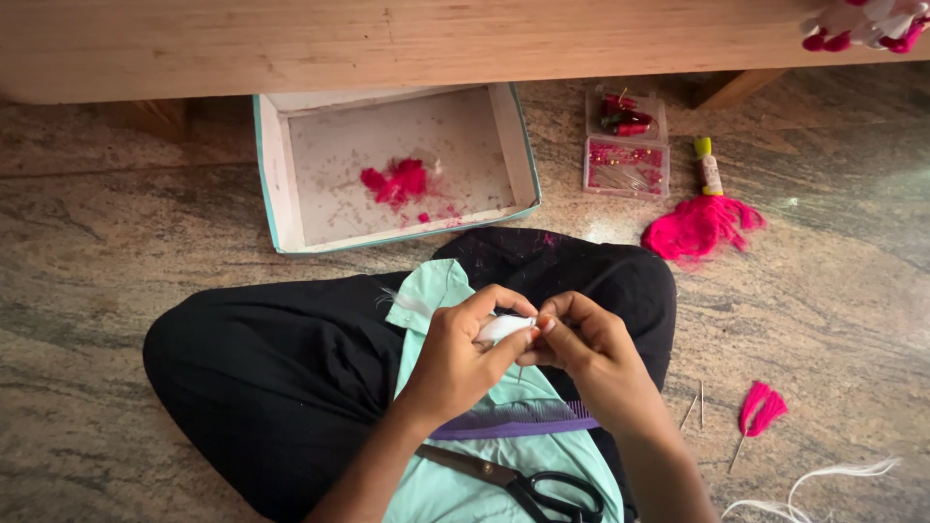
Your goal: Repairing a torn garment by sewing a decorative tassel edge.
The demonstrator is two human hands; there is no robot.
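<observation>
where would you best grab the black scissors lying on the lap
By the black handle loops, coming from the right hand side. The loops lie open and uncovered on the green cloth, while the blades point toward the left forearm and end in a sharp tip.

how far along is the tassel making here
Looks done: a pink tassel lies on the floor at the right, and pink-and-white pieces sit on the wooden bench edge. In hand: the left hand and right hand pinch a small white thread bundle over the lap. Seemingly left: loose pink thread and white strands on the floor; scissors rest on the lap.
</observation>
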